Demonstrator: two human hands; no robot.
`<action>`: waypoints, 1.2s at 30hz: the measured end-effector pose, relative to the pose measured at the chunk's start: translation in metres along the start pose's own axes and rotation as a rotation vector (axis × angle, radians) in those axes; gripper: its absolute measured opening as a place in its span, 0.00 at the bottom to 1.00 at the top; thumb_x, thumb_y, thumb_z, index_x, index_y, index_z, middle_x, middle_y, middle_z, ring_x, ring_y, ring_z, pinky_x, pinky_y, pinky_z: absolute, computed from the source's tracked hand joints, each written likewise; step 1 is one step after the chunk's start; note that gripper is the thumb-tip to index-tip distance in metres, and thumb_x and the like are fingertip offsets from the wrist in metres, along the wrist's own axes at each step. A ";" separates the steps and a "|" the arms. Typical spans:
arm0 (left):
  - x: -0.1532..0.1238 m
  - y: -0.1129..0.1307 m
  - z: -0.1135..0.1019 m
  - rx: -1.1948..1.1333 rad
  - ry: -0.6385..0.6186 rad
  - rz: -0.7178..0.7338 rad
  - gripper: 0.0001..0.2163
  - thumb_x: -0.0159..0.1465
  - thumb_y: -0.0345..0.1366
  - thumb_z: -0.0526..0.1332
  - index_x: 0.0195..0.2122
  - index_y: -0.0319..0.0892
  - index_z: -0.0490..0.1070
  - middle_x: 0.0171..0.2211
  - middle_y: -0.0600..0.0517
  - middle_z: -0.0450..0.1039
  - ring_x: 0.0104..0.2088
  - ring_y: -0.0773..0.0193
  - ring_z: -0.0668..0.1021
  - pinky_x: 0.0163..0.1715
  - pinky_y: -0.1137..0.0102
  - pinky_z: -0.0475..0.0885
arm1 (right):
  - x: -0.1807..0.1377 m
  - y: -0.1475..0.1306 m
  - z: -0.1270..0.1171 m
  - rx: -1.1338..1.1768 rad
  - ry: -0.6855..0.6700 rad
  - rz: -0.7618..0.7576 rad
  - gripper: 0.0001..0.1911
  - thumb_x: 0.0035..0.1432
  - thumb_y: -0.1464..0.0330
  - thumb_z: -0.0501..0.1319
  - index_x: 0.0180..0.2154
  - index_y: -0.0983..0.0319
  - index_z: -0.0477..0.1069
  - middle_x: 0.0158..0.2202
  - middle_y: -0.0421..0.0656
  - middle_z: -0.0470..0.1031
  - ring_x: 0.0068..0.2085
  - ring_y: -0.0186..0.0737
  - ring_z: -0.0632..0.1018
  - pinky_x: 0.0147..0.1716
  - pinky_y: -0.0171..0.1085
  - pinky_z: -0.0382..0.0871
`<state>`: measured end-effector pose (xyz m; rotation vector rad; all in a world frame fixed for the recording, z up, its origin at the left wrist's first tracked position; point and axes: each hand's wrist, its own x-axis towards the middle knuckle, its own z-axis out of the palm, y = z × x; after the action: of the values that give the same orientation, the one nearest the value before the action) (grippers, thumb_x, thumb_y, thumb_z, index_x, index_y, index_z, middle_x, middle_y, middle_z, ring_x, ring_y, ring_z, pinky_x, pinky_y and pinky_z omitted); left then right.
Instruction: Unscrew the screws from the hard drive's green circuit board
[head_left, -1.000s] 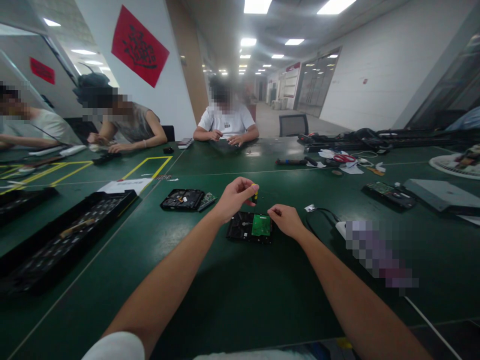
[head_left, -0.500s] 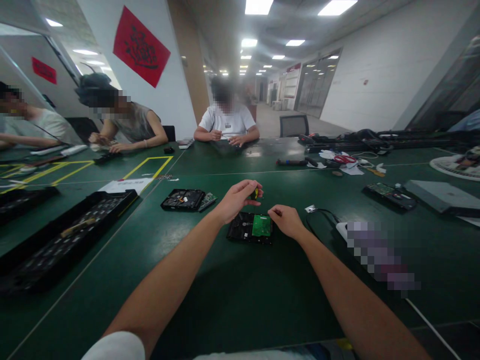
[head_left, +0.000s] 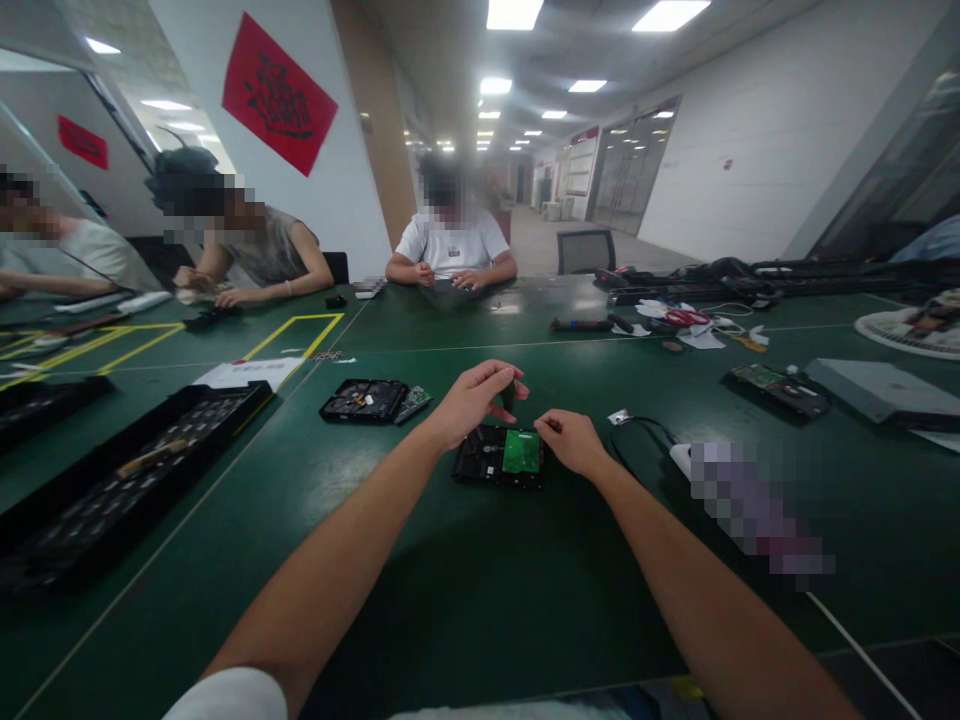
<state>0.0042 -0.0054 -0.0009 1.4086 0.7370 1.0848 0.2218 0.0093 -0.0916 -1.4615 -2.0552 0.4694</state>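
Note:
In front of me lies a hard drive [head_left: 477, 468], with a green circuit board [head_left: 521, 452] on its right part. My left hand [head_left: 480, 395] is above its far edge, thumb and fingers closed round a short dark thing [head_left: 509, 400] that looks like a screwdriver handle; its tip is hard to make out. At the drive's right edge, my right hand [head_left: 574, 440] is closed in a pinch, fingertips at or beside the casing. What those fingers hold, if anything, is hidden.
Left of the drive are another hard drive [head_left: 363, 400], a loose circuit board [head_left: 412, 404] and a long black tray [head_left: 142, 470]. Rightward lie a cable [head_left: 651, 422], a power strip [head_left: 739, 500], another drive [head_left: 776, 390] and a grey metal box [head_left: 885, 395]. Several people sit across the table.
The thing in my left hand seems to have turned: its yellow patch no longer shows. Both hands and the drive stay nearly in place, and the view shifts slightly.

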 end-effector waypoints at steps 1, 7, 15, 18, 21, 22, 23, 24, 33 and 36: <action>0.000 0.000 0.000 -0.009 0.001 -0.003 0.18 0.64 0.51 0.61 0.44 0.41 0.73 0.39 0.43 0.77 0.43 0.56 0.78 0.32 0.66 0.78 | 0.000 0.000 0.000 -0.001 -0.002 -0.002 0.14 0.64 0.61 0.56 0.31 0.59 0.76 0.30 0.40 0.78 0.31 0.36 0.74 0.31 0.34 0.61; 0.003 -0.003 -0.001 0.095 0.038 0.074 0.17 0.65 0.50 0.61 0.43 0.40 0.72 0.39 0.45 0.76 0.41 0.59 0.78 0.31 0.68 0.78 | 0.000 0.001 0.000 -0.027 0.004 -0.013 0.14 0.64 0.62 0.56 0.31 0.60 0.76 0.30 0.40 0.78 0.31 0.36 0.74 0.31 0.34 0.60; 0.005 -0.007 -0.001 0.313 0.144 0.171 0.18 0.61 0.51 0.64 0.39 0.40 0.77 0.31 0.50 0.71 0.31 0.66 0.73 0.25 0.72 0.76 | 0.000 0.000 0.000 -0.021 -0.003 -0.015 0.13 0.63 0.62 0.57 0.32 0.60 0.76 0.31 0.41 0.78 0.32 0.36 0.74 0.32 0.34 0.61; 0.004 -0.007 0.001 0.278 0.127 0.190 0.17 0.63 0.50 0.63 0.42 0.40 0.76 0.35 0.48 0.74 0.35 0.63 0.76 0.26 0.73 0.76 | 0.000 -0.001 -0.001 -0.026 -0.004 -0.014 0.14 0.63 0.61 0.57 0.32 0.60 0.76 0.31 0.41 0.78 0.31 0.36 0.74 0.32 0.34 0.61; 0.003 -0.005 0.002 0.205 0.092 0.178 0.16 0.64 0.48 0.61 0.43 0.40 0.75 0.38 0.46 0.76 0.40 0.60 0.78 0.28 0.73 0.76 | 0.000 -0.001 -0.001 -0.023 -0.008 -0.009 0.14 0.63 0.61 0.56 0.31 0.59 0.76 0.30 0.40 0.78 0.31 0.36 0.73 0.31 0.34 0.61; 0.003 -0.004 0.002 0.187 0.077 0.165 0.16 0.65 0.48 0.61 0.42 0.40 0.75 0.38 0.46 0.76 0.40 0.60 0.78 0.28 0.73 0.75 | 0.000 -0.001 -0.001 -0.023 -0.008 -0.008 0.14 0.63 0.61 0.56 0.31 0.59 0.76 0.30 0.40 0.78 0.31 0.36 0.73 0.31 0.34 0.61; 0.003 -0.003 0.002 0.166 0.063 0.150 0.16 0.65 0.48 0.61 0.42 0.40 0.75 0.37 0.45 0.76 0.39 0.60 0.78 0.28 0.73 0.75 | 0.000 -0.001 -0.001 -0.023 -0.007 -0.006 0.14 0.63 0.62 0.56 0.31 0.59 0.76 0.30 0.40 0.78 0.31 0.36 0.74 0.31 0.34 0.61; 0.003 -0.003 0.001 0.138 0.052 0.133 0.16 0.65 0.48 0.61 0.41 0.40 0.75 0.37 0.45 0.76 0.39 0.60 0.78 0.29 0.72 0.76 | 0.000 -0.001 -0.002 -0.024 -0.006 -0.003 0.13 0.63 0.62 0.57 0.31 0.59 0.76 0.31 0.40 0.78 0.31 0.36 0.74 0.32 0.34 0.61; 0.005 -0.003 -0.005 -0.106 0.058 0.031 0.13 0.63 0.43 0.61 0.42 0.39 0.75 0.39 0.44 0.75 0.43 0.57 0.77 0.36 0.64 0.79 | 0.000 -0.001 -0.002 -0.016 -0.012 0.003 0.14 0.63 0.61 0.57 0.32 0.59 0.77 0.31 0.41 0.78 0.32 0.36 0.74 0.32 0.34 0.61; 0.005 -0.005 -0.006 -0.010 0.129 0.069 0.14 0.63 0.45 0.62 0.43 0.40 0.75 0.38 0.46 0.74 0.41 0.59 0.76 0.34 0.65 0.79 | 0.000 -0.001 -0.002 -0.022 -0.013 -0.005 0.14 0.63 0.61 0.57 0.32 0.60 0.76 0.31 0.41 0.78 0.32 0.36 0.74 0.32 0.34 0.61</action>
<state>0.0015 0.0025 -0.0048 1.3734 0.7786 1.2410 0.2226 0.0087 -0.0896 -1.4696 -2.0802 0.4567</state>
